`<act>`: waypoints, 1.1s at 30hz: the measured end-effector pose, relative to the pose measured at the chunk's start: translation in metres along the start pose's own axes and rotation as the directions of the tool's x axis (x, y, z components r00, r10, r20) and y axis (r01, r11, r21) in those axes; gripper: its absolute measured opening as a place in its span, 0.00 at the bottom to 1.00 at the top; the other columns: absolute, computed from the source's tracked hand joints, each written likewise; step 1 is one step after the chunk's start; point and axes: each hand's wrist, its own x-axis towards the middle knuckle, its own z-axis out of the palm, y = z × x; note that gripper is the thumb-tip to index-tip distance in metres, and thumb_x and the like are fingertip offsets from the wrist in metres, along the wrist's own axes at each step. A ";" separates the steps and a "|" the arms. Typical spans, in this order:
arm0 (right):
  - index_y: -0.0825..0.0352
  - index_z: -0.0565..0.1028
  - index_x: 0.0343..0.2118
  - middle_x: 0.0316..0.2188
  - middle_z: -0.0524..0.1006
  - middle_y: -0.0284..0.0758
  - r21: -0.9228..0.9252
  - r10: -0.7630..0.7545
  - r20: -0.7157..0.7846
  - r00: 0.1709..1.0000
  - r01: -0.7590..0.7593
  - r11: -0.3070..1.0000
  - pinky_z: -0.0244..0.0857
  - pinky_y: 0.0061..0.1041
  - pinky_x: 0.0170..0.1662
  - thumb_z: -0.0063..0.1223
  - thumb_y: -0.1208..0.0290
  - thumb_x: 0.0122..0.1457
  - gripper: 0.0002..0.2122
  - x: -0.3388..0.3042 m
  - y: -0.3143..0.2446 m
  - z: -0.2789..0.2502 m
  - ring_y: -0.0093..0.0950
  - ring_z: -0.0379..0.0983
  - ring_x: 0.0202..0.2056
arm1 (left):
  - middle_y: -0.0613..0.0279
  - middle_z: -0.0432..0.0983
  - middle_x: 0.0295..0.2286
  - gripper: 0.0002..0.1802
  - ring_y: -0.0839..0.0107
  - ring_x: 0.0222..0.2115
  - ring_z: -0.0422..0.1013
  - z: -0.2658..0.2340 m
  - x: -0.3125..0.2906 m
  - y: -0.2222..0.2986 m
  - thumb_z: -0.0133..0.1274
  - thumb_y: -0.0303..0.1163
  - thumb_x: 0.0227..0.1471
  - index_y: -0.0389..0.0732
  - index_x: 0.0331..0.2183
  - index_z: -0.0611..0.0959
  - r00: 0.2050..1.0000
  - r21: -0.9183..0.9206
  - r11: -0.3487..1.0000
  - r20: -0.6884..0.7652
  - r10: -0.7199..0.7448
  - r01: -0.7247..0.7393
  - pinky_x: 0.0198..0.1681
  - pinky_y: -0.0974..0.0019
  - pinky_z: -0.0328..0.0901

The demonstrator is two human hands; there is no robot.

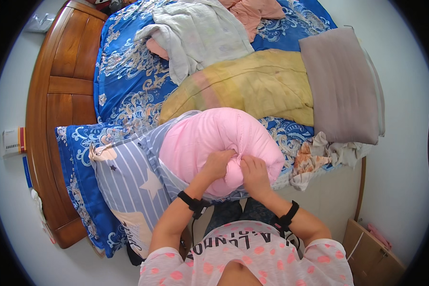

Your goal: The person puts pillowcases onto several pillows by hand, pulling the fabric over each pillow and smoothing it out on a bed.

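A puffy pink quilt (195,138), bunched into a thick rounded bundle, lies at the near edge of the bed. Its left part sits inside the mouth of a blue-grey striped pillowcase (128,167) with stars on it. With closed fingers, my left hand (218,163) grips a fold of the pink fabric near the bundle's middle. Right beside it, my right hand (255,176) pinches the same gathered fold. The two hands nearly touch, and the fingertips partly sink into the fabric.
Blue patterned bedding (128,90) covers the bed beneath a pale blanket (200,33), a yellow blanket (267,86) and a folded grey-mauve quilt (341,86). Crumpled cloth (310,159) lies at the near right edge. A wooden headboard (64,105) stands left, a wooden cabinet (374,250) lower right.
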 end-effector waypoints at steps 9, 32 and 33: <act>0.65 0.75 0.26 0.25 0.76 0.38 0.443 0.283 -0.142 0.948 -0.195 0.875 0.65 0.36 0.34 0.55 0.79 0.40 0.07 0.022 0.040 -0.015 0.40 0.71 0.29 | 0.43 0.63 0.55 0.49 0.45 0.59 0.57 0.017 -0.011 0.063 0.67 0.42 0.34 0.36 0.56 0.64 0.968 0.299 0.942 -0.151 0.201 -0.149 0.61 0.40 0.47; 0.66 0.76 0.41 0.38 0.77 0.37 0.436 0.118 -0.405 0.907 0.078 0.896 0.69 0.27 0.38 0.63 0.74 0.48 0.15 0.041 0.013 -0.113 0.31 0.75 0.36 | 0.61 0.63 0.18 0.23 0.64 0.20 0.62 -0.078 0.008 0.036 0.62 0.31 0.34 0.32 0.38 0.83 0.900 0.092 0.970 -0.362 0.244 -0.226 0.27 0.62 0.56; 0.66 0.76 0.41 0.38 0.78 0.37 0.529 0.328 -0.382 0.864 -0.086 0.844 0.69 0.26 0.37 0.63 0.74 0.48 0.15 0.029 0.026 -0.107 0.29 0.75 0.35 | 0.63 0.61 0.18 0.22 0.66 0.20 0.61 -0.088 -0.002 0.033 0.63 0.28 0.33 0.32 0.37 0.84 0.915 0.069 0.984 -0.364 0.176 -0.162 0.26 0.63 0.55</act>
